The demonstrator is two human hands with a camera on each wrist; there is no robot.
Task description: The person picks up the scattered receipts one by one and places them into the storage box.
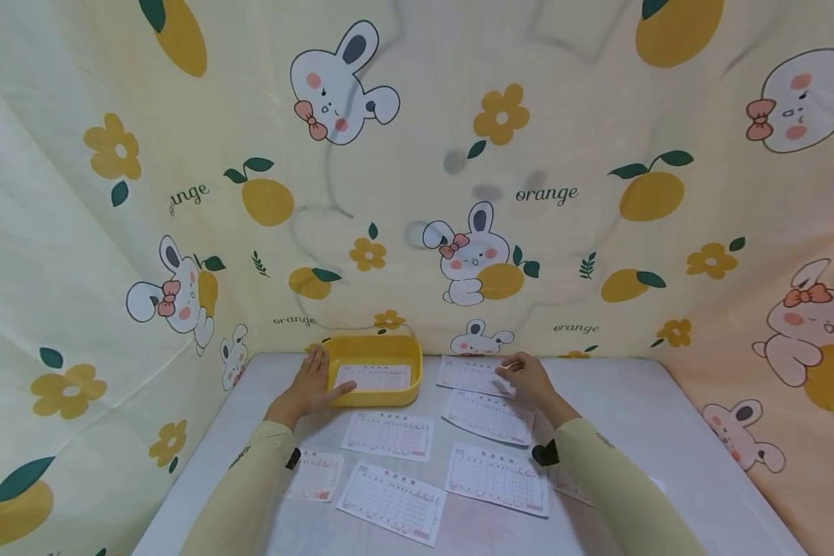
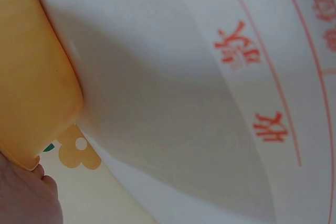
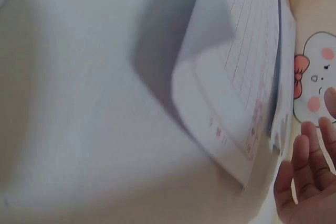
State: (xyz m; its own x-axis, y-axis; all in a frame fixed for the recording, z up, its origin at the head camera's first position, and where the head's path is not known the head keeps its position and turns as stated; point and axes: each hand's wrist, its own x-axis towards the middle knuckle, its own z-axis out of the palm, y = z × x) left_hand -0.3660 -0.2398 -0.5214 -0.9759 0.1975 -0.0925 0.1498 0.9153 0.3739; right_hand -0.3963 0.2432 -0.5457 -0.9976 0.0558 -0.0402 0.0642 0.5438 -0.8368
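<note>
My left hand (image 1: pixel 311 388) rests against the left side of a yellow plastic basket (image 1: pixel 418 372), its fingers straight along the rim and its thumb reaching over the front edge. Inside the basket lies a printed form slip (image 1: pixel 378 378). At the right end of the back slip (image 1: pixel 469 374) is my right hand (image 1: pixel 530 378), fingers loosely bent. The right wrist view shows the fingers (image 3: pixel 304 163) spread beside the paper edges with nothing between them. A lifted corner shows on the nearer slip (image 3: pixel 210 108) there. In the left wrist view, fingertips (image 2: pixel 47 182) touch the basket (image 2: pixel 37 72).
More printed slips lie on the white table (image 1: pixel 598 386): one under the back slip (image 1: pixel 489 417), one lower right (image 1: pixel 496 479), two in the middle, including a tilted slip (image 1: pixel 392 502), and a red-printed slip (image 1: pixel 313 475) by the left forearm. A patterned curtain (image 1: pixel 417 170) surrounds the table.
</note>
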